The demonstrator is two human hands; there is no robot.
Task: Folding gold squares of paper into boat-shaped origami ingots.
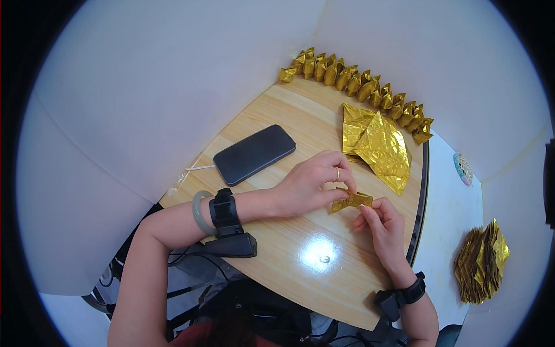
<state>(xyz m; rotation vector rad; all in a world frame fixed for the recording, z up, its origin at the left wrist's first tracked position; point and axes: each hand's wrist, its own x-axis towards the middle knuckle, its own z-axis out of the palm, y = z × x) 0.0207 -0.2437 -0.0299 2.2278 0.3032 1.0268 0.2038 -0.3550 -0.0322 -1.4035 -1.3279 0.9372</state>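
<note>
A small folded piece of gold foil paper (357,200) is held just over the wooden table between both hands. My left hand (315,180), with a ring on one finger, pinches its left part between thumb and fingertips. At its right end, my right hand (383,224) grips the paper between thumb and bent fingers. Just beyond the hands lie flat, creased sheets of gold foil paper (383,147), overlapping one another. Some of the fingertips on the far side of the folded piece are hidden.
Folded gold paper ingots (352,82) stand in a row along the table's far edge. A black phone (254,154) with a white cable lies at left on the wooden table (277,248). On the white surface at right are a stack of gold paper (481,263) and a small patterned object (463,169).
</note>
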